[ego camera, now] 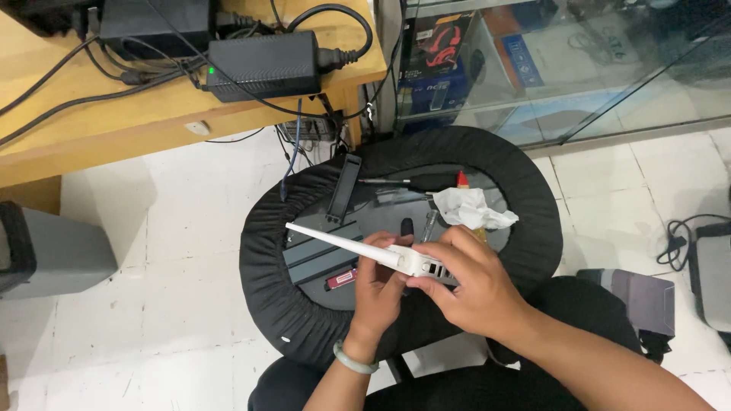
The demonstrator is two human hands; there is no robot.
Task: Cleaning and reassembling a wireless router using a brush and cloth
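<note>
Both hands meet over the middle of a round black stool and grip one thing between them: a small white router (426, 265) with a long white antenna (339, 242) that slants up and to the left over the seat. The right hand (472, 285) is clamped over the router's body from above and from the right, its fingers wrapped around the casing; a row of ports shows just under its fingertips. The left hand (381, 293) comes up from below, its fingers closed on the router's left end near the foot of the antenna. A pale green bangle (355, 359) sits on the left wrist.

Under the hands, the stool (266, 281) has a wrinkled black fabric rim and a sunken centre. In it lie dark grey flat panels (316, 255), a small pink-red piece (343, 278), a narrow black bar (343, 189) propped on the rim, a black-handled screwdriver (415, 182) and a crumpled white tissue (472, 208) with a red tip (461, 179) just beside it.

Further off, a wooden worktop (114, 129) at upper left carries a black power brick (263, 66) with a green light, and tangled black cables (91, 76). A glass cabinet (571, 68) stands at upper right. The floor (175, 228) is white tile, with a grey box (53, 251) at left.
</note>
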